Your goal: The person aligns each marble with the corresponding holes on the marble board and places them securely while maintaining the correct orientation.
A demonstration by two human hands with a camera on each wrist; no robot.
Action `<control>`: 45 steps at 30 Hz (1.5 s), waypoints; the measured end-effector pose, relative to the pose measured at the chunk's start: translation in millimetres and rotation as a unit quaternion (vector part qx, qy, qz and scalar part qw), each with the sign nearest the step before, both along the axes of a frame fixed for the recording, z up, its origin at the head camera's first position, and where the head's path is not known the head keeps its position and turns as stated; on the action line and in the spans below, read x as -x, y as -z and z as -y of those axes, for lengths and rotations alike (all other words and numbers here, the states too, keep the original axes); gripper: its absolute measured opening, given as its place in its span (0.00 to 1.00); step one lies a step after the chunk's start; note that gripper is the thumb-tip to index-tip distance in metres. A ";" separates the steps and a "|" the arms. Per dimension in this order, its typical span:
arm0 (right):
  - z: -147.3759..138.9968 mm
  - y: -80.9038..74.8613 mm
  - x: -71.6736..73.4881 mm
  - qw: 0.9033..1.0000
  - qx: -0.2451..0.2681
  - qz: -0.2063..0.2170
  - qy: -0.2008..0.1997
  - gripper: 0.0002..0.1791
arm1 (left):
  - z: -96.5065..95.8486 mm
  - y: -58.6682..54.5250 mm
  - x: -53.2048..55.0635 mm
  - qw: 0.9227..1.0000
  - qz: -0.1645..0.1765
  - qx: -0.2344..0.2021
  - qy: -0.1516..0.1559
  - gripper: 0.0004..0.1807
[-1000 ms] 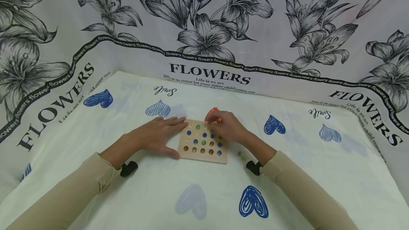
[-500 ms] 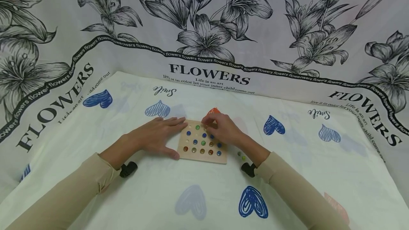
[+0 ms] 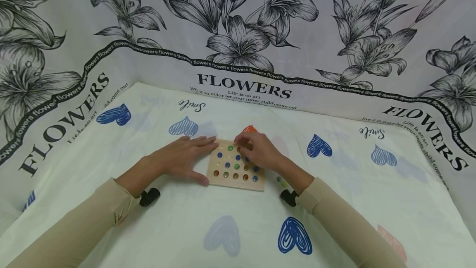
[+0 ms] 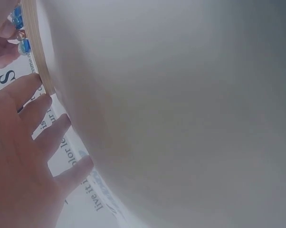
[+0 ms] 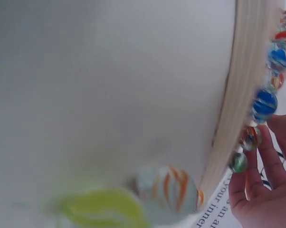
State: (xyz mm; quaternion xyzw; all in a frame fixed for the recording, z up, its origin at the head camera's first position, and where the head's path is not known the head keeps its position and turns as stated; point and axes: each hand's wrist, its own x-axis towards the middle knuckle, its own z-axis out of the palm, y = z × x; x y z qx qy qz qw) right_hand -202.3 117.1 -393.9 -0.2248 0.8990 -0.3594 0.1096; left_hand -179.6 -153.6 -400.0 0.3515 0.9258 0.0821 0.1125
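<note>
A square wooden marble board (image 3: 212, 175) lies on the cloth, with glass marbles seated in many of its holes. My left hand (image 3: 186, 156) is spread flat at its left side, fingertips at the far left corner and thumb at the near left corner. In the left wrist view its straight fingers (image 4: 52, 135) reach the board's edge. My right hand (image 3: 262, 150) bends over the far right part of the board, its thumb and index finger pinching a red-brown marble (image 5: 250, 137) at a far-row hole. A green marble (image 5: 238, 162) sits by its other fingertips.
Two loose marbles, a yellow-green one (image 3: 284, 184) and a paler one with orange stripes (image 5: 169, 190), lie on the cloth right of the board, near my right wrist. A white cloth with printed hearts (image 3: 295, 235) covers the table. Behind stands a flower-printed curtain (image 3: 238, 44).
My right hand has shifted slightly left along the board's far row, and the red-brown marble now shows at its thumb. The left hand and the board have stayed still.
</note>
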 end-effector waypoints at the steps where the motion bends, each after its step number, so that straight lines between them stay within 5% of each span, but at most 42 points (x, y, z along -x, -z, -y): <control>1: -1.4 -1.9 0.0 1.000 0.001 -0.002 0.002 0.12 | 0.0 0.1 0.1 1.000 -0.001 -0.001 0.001 0.60; 11: -31.9 -22.0 -1.2 0.999 0.018 -0.032 0.021 0.14 | 0.4 1.3 -0.7 1.000 -0.010 -0.008 0.003 0.61; 18: -60.1 -15.0 -3.5 0.998 0.020 -0.062 0.018 0.15 | -0.2 -1.1 -2.0 1.000 0.000 -0.005 0.004 0.61; 31: -87.8 -0.2 -15.3 1.000 0.009 0.015 0.008 0.16 | -1.1 -1.5 -2.5 1.000 0.002 -0.006 0.001 0.60; 45: -92.0 9.1 -20.7 0.999 0.005 0.040 -0.014 0.22 | -0.6 -0.1 -2.7 1.000 -0.003 -0.011 0.002 0.60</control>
